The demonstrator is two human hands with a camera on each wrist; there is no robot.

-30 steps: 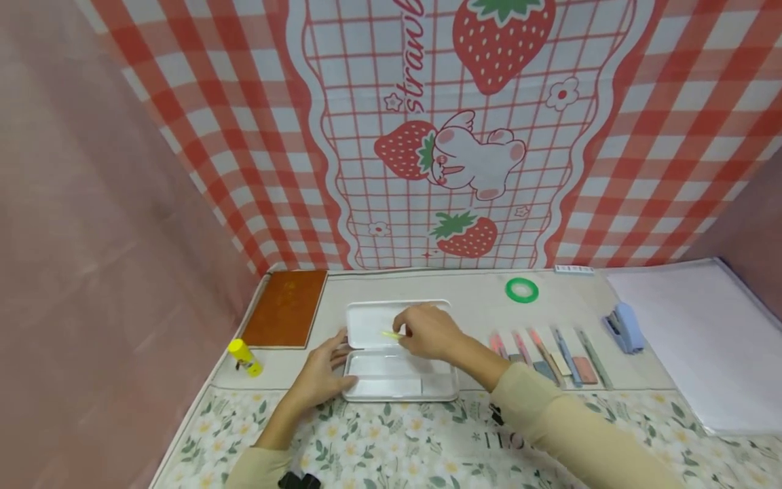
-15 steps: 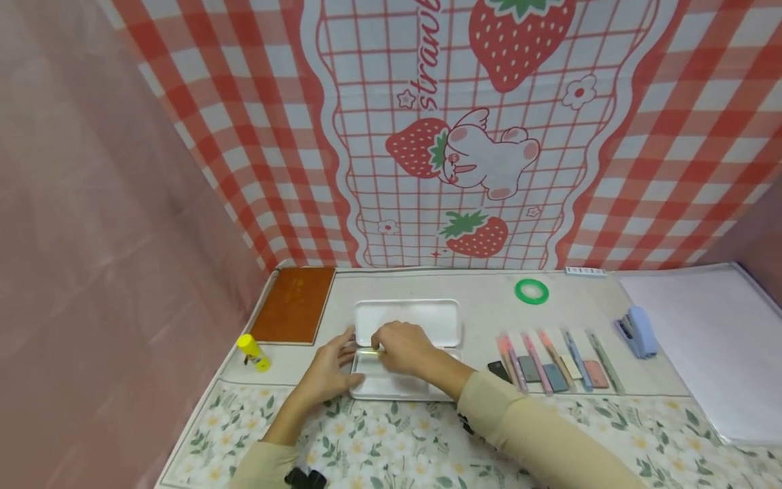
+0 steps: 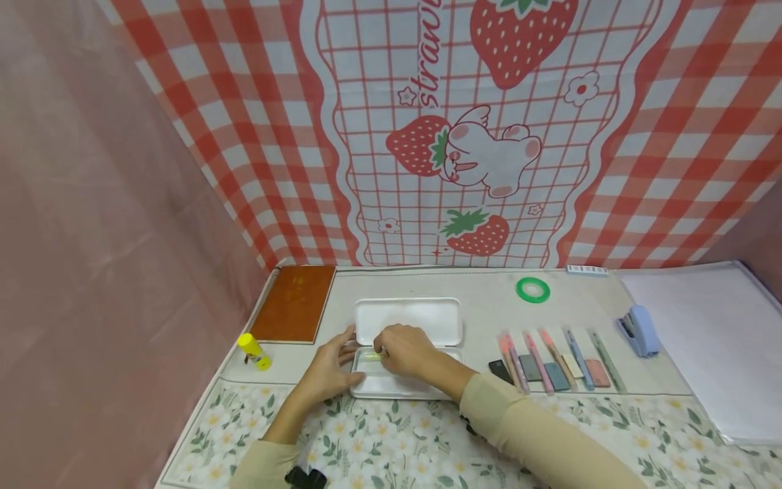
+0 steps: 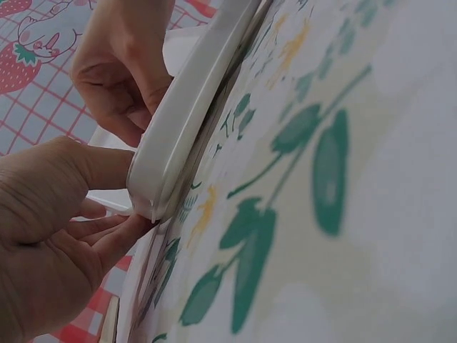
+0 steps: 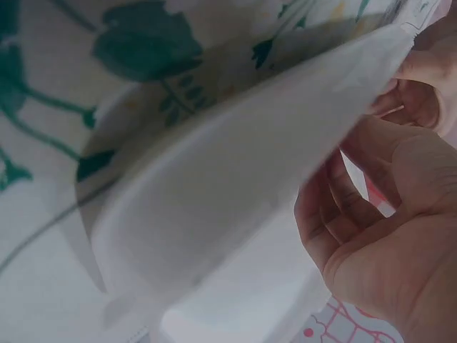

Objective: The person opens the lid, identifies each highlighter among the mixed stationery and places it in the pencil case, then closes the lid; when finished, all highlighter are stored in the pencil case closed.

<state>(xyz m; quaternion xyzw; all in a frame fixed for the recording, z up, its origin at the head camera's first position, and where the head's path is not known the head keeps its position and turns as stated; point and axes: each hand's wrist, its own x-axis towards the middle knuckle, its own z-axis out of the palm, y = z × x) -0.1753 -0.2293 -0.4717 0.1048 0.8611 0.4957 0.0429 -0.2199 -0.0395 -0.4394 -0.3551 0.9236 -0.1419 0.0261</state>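
Note:
A white pencil case (image 3: pixel 391 389) lies with its lid (image 3: pixel 427 318) folded back, away from the person. My left hand (image 3: pixel 330 372) holds the left end of the case. In the left wrist view, the thumb of this left hand (image 4: pixel 50 221) is on the rim, with the fingers lower down against the case. My right hand (image 3: pixel 406 349) is over the base, pinching a slim yellow pen (image 3: pixel 371 356) low in the back part of the tray. Most of the pen is hidden by the hand. In the right wrist view, the fingers of the right hand (image 5: pixel 385 229) curl inside the case (image 5: pixel 193 200).
Several coloured pens (image 3: pixel 531 360) lie to the right with small erasers, one black (image 3: pixel 499 371). Beyond them are a blue stapler (image 3: pixel 639 331) and a white sheet (image 3: pixel 702 339). Green tape (image 3: pixel 533 290) lies behind; a brown notebook (image 3: pixel 294 305) and glue stick (image 3: pixel 254 352) are left.
My right hand has brought the yellow pen down from over the lid into the base of the case. My left hand keeps its hold. The head view has shifted slightly.

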